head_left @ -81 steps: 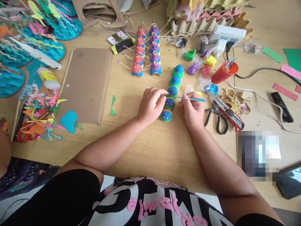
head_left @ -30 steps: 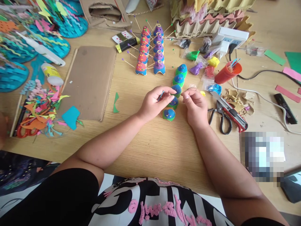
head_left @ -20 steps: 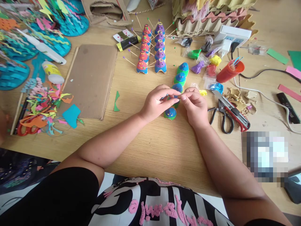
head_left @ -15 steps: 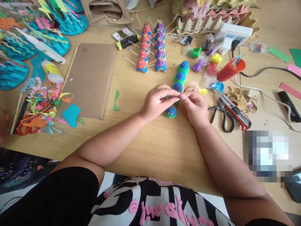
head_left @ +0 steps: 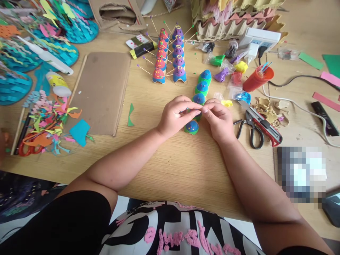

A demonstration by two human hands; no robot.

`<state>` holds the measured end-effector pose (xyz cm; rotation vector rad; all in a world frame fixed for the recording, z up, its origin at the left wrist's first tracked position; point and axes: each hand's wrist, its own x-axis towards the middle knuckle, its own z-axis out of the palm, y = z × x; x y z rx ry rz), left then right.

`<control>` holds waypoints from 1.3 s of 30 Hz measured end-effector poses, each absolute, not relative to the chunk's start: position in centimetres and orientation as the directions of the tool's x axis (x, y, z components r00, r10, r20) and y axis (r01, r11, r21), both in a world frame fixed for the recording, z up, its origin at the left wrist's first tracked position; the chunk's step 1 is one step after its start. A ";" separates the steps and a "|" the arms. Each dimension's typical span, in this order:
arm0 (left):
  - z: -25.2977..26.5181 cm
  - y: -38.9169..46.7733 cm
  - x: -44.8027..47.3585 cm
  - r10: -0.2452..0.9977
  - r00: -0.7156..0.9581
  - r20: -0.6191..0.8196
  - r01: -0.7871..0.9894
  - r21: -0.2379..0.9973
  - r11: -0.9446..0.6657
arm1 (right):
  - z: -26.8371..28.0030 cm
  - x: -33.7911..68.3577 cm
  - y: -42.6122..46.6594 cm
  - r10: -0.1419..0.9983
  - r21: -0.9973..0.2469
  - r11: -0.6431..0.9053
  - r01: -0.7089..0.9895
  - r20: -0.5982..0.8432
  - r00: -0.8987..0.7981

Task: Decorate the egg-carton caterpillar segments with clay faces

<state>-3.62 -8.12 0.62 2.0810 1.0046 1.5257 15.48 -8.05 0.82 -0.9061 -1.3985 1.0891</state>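
Note:
My left hand (head_left: 178,115) and my right hand (head_left: 218,118) meet above a row of blue-and-green egg-carton figures (head_left: 191,126). Thumb and fingers of each are pinched together, tip against tip. Whatever lies between the fingertips is too small to make out. The nearest figure has a small face and sits just below my left fingers; my hands partly cover the figures behind it. Farther back stand a row of red-and-blue figures (head_left: 159,63) and a row of purple-and-blue figures (head_left: 179,62), with thin pin-tipped sticks poking out.
Pliers (head_left: 250,129) and a red cutter knife (head_left: 265,124) lie right of my right hand. Beyond them are an orange cup (head_left: 258,78), bagged clay (head_left: 243,97) and a power strip (head_left: 259,38). At left lie a cardboard sheet (head_left: 102,92), paper scraps (head_left: 50,117) and a glue bottle (head_left: 58,84).
The whole view has shifted slightly. My hands keep the same fingertip-to-fingertip pinch over the figures, and nothing on the table has visibly been moved.

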 end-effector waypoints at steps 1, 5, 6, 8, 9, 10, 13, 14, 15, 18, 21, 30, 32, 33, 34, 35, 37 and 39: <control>0.6 -8.1 -3.6 0.735 0.156 0.660 0.337 0.664 -0.667 | 0.9 15.5 -8.1 0.952 -0.959 0.282 -0.037 0.285 -0.115; 0.4 -8.1 -3.7 0.757 0.147 0.637 0.382 0.670 -0.637 | 1.1 15.5 -8.1 0.957 -0.963 0.269 0.002 0.267 -0.110; 0.4 -8.1 -3.7 0.761 0.147 0.633 0.387 0.671 -0.633 | 1.1 15.5 -8.1 0.958 -0.963 0.268 0.008 0.266 -0.111; 0.5 -8.2 -3.7 0.767 0.147 0.625 0.391 0.675 -0.625 | 1.2 15.5 -8.1 0.957 -0.963 0.270 0.017 0.267 -0.113; 0.5 -8.2 -3.7 0.769 0.147 0.622 0.391 0.678 -0.623 | 1.2 15.5 -8.1 0.957 -0.962 0.270 0.022 0.266 -0.115; 0.6 -8.2 -3.8 0.772 0.148 0.618 0.390 0.681 -0.620 | 1.2 15.5 -8.2 0.957 -0.962 0.271 0.027 0.267 -0.117; 0.7 -8.2 -3.8 0.775 0.145 0.616 0.389 0.684 -0.617 | 1.3 15.4 -8.2 0.956 -0.961 0.275 0.033 0.269 -0.120; 0.7 -8.2 -3.8 0.775 0.144 0.615 0.394 0.683 -0.615 | 1.3 15.4 -8.3 0.955 -0.961 0.276 0.032 0.270 -0.122; 0.7 -8.2 -3.8 0.774 0.143 0.617 0.399 0.680 -0.616 | 1.3 15.4 -8.3 0.954 -0.960 0.278 0.028 0.272 -0.122; 0.7 -8.2 -3.8 0.758 0.140 0.637 0.397 0.665 -0.632 | 1.4 15.4 -8.3 0.951 -0.958 0.287 0.020 0.282 -0.122; 0.6 -8.2 -3.7 0.745 0.132 0.654 0.388 0.657 -0.646 | 1.3 15.3 -8.3 0.950 -0.956 0.291 0.033 0.285 -0.126; 0.5 -8.2 -3.7 0.764 0.140 0.630 0.439 0.652 -0.618 | 0.9 15.2 -8.2 0.952 -0.959 0.283 0.030 0.277 -0.132; 0.6 -8.3 -3.7 0.769 0.155 0.620 0.436 0.655 -0.617 | 0.9 15.2 -8.2 0.954 -0.961 0.274 0.030 0.268 -0.133; 0.7 -8.3 -3.7 0.770 0.161 0.618 0.432 0.657 -0.618 | 0.9 15.2 -8.2 0.956 -0.963 0.268 0.026 0.262 -0.131; 0.7 -8.3 -3.7 0.769 0.164 0.618 0.426 0.658 -0.620 | 1.0 15.2 -8.2 0.958 -0.965 0.262 0.021 0.257 -0.130; 0.7 -8.3 -3.7 0.766 0.166 0.621 0.418 0.660 -0.625 | 0.9 15.2 -8.2 0.959 -0.966 0.258 0.014 0.254 -0.128; 0.7 -8.3 -3.7 0.758 0.164 0.631 0.398 0.661 -0.636 | 0.9 15.3 -8.2 0.959 -0.967 0.256 0.003 0.254 -0.126; 0.6 -8.2 -3.7 0.756 0.158 0.635 0.391 0.663 -0.638 | 0.9 15.3 -8.2 0.957 -0.965 0.262 0.001 0.260 -0.125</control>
